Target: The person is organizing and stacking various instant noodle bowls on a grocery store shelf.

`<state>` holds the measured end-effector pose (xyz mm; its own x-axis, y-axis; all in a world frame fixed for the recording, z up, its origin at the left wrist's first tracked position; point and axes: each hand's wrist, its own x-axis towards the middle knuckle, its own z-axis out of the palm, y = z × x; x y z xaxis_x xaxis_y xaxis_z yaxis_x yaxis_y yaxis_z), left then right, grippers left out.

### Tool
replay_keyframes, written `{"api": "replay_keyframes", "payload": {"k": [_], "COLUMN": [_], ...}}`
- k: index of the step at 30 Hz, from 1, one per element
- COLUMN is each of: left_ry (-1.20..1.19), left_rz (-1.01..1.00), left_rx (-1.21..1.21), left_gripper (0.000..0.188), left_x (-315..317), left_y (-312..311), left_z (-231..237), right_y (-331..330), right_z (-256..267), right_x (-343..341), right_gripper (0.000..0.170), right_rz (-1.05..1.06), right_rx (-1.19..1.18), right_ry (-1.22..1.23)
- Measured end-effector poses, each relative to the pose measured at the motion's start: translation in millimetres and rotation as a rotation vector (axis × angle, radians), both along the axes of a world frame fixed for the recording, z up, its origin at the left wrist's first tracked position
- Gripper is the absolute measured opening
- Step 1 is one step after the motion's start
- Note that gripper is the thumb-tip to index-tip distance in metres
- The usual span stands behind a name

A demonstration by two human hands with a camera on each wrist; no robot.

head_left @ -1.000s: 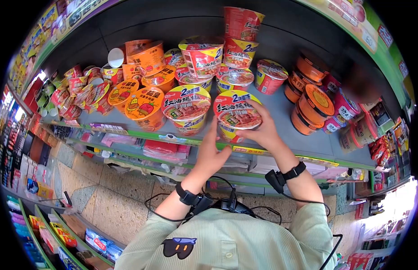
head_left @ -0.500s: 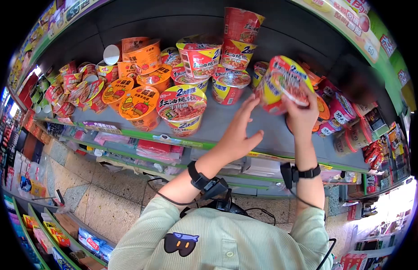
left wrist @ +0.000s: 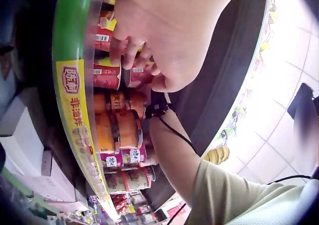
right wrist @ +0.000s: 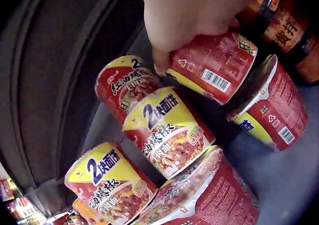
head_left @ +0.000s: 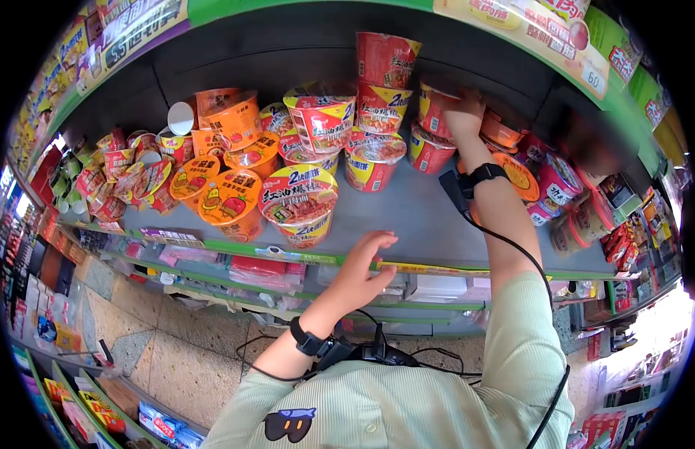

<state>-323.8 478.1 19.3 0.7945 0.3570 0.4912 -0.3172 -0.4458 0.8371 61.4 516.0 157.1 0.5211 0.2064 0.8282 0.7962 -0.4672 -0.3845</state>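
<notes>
My right hand (head_left: 467, 114) reaches to the back of the shelf and grips a red instant noodle cup (head_left: 436, 111). In the head view that cup is right above another red noodle cup (head_left: 430, 150), just right of a tall stack. The right wrist view shows my right hand (right wrist: 194, 13) around the held cup (right wrist: 214, 68), its barcode side facing the camera. The lower cup (right wrist: 274, 105) appears beside it. My left hand (head_left: 362, 273) hovers at the shelf's front edge, fingers apart and holding nothing. A red-and-yellow noodle cup (head_left: 301, 206) stands left of it.
Orange noodle cups (head_left: 231, 206) and smaller cups crowd the shelf's left side. A stack of noodle cups (head_left: 385, 105) rises at the back. Black-and-orange bowls (head_left: 516, 176) and purple cups (head_left: 561, 179) stand on the right. A green upper shelf edge (head_left: 302, 9) overhangs.
My right hand has lifted the noodle cup from the front and carried it back and right, above the rear cup. My left hand let go of it and drew back to the shelf edge.
</notes>
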Motion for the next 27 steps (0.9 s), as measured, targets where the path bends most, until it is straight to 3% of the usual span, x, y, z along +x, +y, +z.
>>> {"api": "replay_keyframes", "payload": {"k": [4,10,13,16,19,25,27], "left_ry": [0.01,0.051,0.048,0.048,0.049,0.077,0.078], "left_rz": [0.048,0.053,0.037,0.033,0.029,0.058,0.1], "left_rx": [0.009,-0.022,-0.029,-0.033,-0.039,-0.051,-0.034], "left_gripper": [0.047,0.047,0.047,0.047,0.046,0.045,0.044], "left_x": [-16.9,-19.6,-17.4,-16.1,-15.3,-26.4,-34.7], "left_y": [12.7,16.3,15.7,14.2,12.3,6.6,10.7], "left_z": [-5.8,-10.3,-14.6,-15.6,-18.2,-16.7,-20.5], "right_y": [10.2,5.2,0.2,-9.7,2.0,67.5,89.8], "right_z": [-17.7,-26.7,-18.8,0.5,29.8,74.0,75.2], "right_x": [17.6,13.2,-2.1,-35.5,-42.3,-48.2,-34.2], "right_gripper": [0.087,0.086,0.09,0.097,0.104,0.112,0.111], "right_rz": [-0.015,0.036,-0.004,-0.12,0.308,0.379,0.512], "right_rx": [0.011,0.004,-0.006,0.004,0.153,0.058,0.085], "right_ry": [0.259,0.195,0.342,0.021,-0.097,0.076,0.178]}}
